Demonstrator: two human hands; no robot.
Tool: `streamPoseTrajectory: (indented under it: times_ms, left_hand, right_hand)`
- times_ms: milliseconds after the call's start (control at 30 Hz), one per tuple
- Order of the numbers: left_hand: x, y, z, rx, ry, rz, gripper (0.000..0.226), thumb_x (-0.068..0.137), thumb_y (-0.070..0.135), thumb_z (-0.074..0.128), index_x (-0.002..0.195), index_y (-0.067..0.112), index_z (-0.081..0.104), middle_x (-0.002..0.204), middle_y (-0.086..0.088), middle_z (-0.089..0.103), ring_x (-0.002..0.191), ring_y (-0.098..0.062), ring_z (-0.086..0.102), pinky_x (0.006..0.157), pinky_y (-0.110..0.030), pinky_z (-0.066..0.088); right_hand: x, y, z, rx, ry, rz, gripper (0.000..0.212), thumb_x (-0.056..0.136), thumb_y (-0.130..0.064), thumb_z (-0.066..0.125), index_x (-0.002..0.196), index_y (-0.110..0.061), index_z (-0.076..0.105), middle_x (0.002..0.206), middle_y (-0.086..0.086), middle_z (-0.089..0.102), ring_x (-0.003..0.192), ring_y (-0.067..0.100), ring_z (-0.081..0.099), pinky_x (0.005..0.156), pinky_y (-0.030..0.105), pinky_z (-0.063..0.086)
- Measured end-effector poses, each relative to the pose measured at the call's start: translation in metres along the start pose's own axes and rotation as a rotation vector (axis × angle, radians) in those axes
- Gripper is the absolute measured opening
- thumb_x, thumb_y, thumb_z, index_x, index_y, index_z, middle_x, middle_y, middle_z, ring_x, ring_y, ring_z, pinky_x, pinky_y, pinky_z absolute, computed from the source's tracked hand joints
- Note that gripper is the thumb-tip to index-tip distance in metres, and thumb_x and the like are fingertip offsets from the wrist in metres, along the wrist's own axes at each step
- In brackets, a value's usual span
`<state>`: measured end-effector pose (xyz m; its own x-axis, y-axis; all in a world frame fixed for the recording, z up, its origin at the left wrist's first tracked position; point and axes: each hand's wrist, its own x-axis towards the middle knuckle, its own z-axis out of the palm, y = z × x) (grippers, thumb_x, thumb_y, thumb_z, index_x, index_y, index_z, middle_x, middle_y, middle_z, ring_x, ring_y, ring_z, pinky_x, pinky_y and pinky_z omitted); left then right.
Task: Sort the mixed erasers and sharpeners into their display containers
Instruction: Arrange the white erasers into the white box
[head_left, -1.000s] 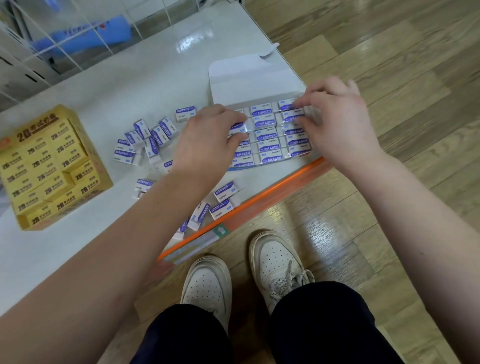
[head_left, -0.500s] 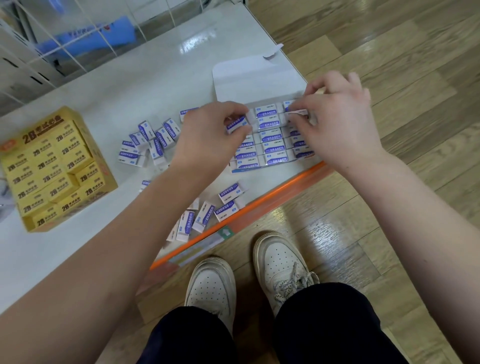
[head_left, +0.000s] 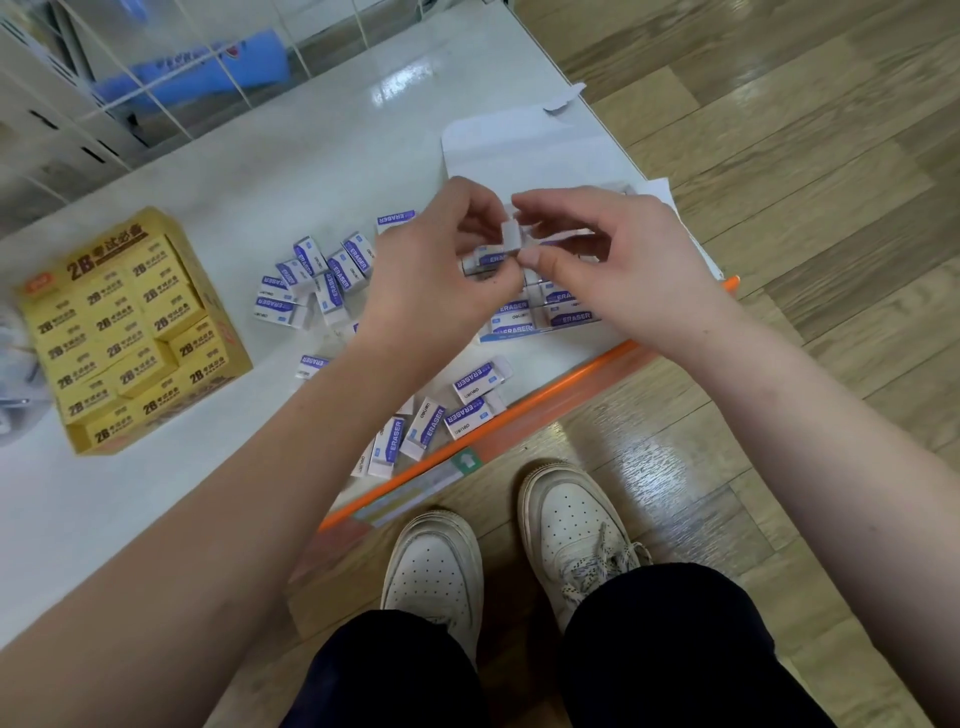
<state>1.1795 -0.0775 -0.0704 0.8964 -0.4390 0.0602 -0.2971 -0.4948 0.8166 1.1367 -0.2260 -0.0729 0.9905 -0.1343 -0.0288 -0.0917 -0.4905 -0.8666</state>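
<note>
Midway through sorting, it seems, the left hand (head_left: 436, 280) pinches a blue-sleeved eraser (head_left: 491, 258) and the right hand (head_left: 618, 270) pinches a white eraser block (head_left: 510, 236) above the part-filled display box (head_left: 519, 156). Loose erasers (head_left: 322, 280) wait left of the hands, and others crowd the counter's orange edge (head_left: 571, 387).

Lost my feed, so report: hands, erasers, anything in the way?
Left hand pinching labelled eraser, right hand pinching second eraser, both above box. Loose erasers scattered on table; nothing blocking.
</note>
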Motion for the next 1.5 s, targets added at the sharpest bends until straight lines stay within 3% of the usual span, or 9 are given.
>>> streamPoseTrajectory:
  times_ms: [133,267,400,533,667,800,1133,1367,1500]
  left_hand:
    - [-0.003,-0.004,-0.004,0.034,-0.016,0.01,0.023,0.081,0.018,0.07,0.096,0.023,0.053,0.09,0.019,0.063,0.096,0.008,0.059,0.086,-0.014,0.046]
    - [-0.007,-0.013,-0.008,0.088,-0.028,0.023,0.018,0.083,0.015,0.067,0.094,0.023,0.055,0.092,0.017,0.062,0.097,0.006,0.056,0.082,-0.002,0.036]
    - [-0.007,-0.031,-0.017,0.298,0.043,0.073,0.018,0.082,0.022,0.064,0.1,0.019,0.066,0.102,0.006,0.065,0.106,-0.014,0.052,0.085,-0.012,0.033]
    - [-0.005,-0.037,-0.021,0.448,-0.01,0.074,0.034,0.082,0.034,0.063,0.113,0.021,0.066,0.116,0.006,0.06,0.115,-0.018,0.047,0.094,-0.029,0.037]
    - [-0.001,-0.036,-0.021,0.368,-0.059,0.068,0.037,0.079,0.03,0.072,0.114,0.018,0.067,0.118,0.003,0.057,0.099,0.002,0.046,0.082,0.004,0.026]
    - [-0.003,-0.039,-0.023,0.358,-0.073,0.093,0.043,0.078,0.031,0.074,0.117,0.015,0.066,0.12,0.002,0.059,0.1,0.007,0.044,0.082,0.008,0.024]
    - [-0.006,-0.045,-0.031,0.327,-0.096,0.142,0.044,0.079,0.028,0.074,0.118,0.012,0.065,0.119,0.0,0.063,0.103,0.007,0.046,0.091,0.003,0.028]
    - [-0.021,-0.059,-0.062,0.416,-0.114,0.084,0.04,0.08,0.023,0.074,0.118,0.013,0.064,0.119,-0.001,0.062,0.103,0.004,0.044,0.09,0.004,0.023]
    - [-0.026,-0.065,-0.063,0.488,-0.125,0.043,0.048,0.078,0.035,0.075,0.121,0.019,0.062,0.123,0.002,0.059,0.117,-0.015,0.047,0.101,-0.024,0.032]
  right_hand:
    - [-0.001,0.006,0.002,-0.196,-0.044,-0.13,0.038,0.084,-0.014,0.065,0.122,-0.017,0.061,0.111,-0.001,0.065,0.1,0.008,0.06,0.093,0.022,0.045]
    - [-0.001,0.012,0.01,-0.306,0.02,-0.2,0.03,0.082,-0.018,0.065,0.109,-0.009,0.067,0.1,0.008,0.067,0.09,0.022,0.064,0.086,0.033,0.048]
    - [0.001,0.024,0.015,-0.469,0.032,-0.301,0.028,0.075,-0.009,0.061,0.101,-0.005,0.071,0.092,0.015,0.063,0.084,0.033,0.063,0.077,0.023,0.039]
    - [0.002,0.028,0.025,-0.538,0.003,-0.312,0.029,0.075,-0.005,0.059,0.101,-0.004,0.072,0.092,0.018,0.061,0.083,0.039,0.06,0.074,0.033,0.043]
    - [0.009,0.025,0.024,-0.531,-0.011,-0.243,0.021,0.08,-0.007,0.065,0.1,-0.004,0.071,0.098,0.015,0.061,0.087,0.034,0.06,0.076,0.029,0.04]
    - [0.01,0.023,0.028,-0.51,0.019,-0.281,0.01,0.076,-0.009,0.07,0.085,-0.003,0.071,0.089,0.015,0.061,0.074,0.032,0.06,0.067,0.029,0.042]
    - [0.01,0.02,0.034,-0.538,0.067,-0.401,0.015,0.077,-0.015,0.062,0.083,-0.01,0.075,0.081,0.012,0.062,0.077,0.037,0.054,0.066,0.041,0.049]
    - [0.004,0.012,0.042,-0.411,0.084,-0.374,0.024,0.084,-0.021,0.056,0.101,-0.013,0.071,0.097,0.009,0.062,0.089,0.033,0.053,0.075,0.046,0.048]
    - [0.006,0.003,0.048,-0.369,0.029,-0.377,0.038,0.082,-0.034,0.048,0.106,-0.014,0.069,0.111,0.004,0.062,0.104,0.032,0.052,0.084,0.049,0.047]
